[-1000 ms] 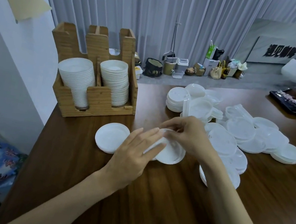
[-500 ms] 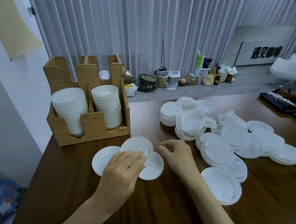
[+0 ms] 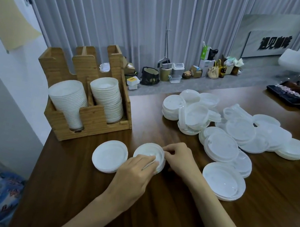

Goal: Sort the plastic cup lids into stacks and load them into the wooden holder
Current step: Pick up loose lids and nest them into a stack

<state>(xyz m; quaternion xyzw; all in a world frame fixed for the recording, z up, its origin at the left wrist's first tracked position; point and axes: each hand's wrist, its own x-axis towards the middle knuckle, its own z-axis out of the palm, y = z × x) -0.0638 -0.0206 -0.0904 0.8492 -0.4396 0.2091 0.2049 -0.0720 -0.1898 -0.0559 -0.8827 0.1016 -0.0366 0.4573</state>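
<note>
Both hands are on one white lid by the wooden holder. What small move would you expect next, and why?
Probably shift the white lid left onto the small white lid stack beside it. The right hand pinches its rim, the left hand covers its near edge, and the two look alike in size and colour.

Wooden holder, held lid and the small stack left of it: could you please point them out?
Wooden holder (image 3: 93,118): head view, front wall.
Held lid (image 3: 152,151): head view, top face.
Small stack (image 3: 110,156): head view, top lid's centre.
</note>
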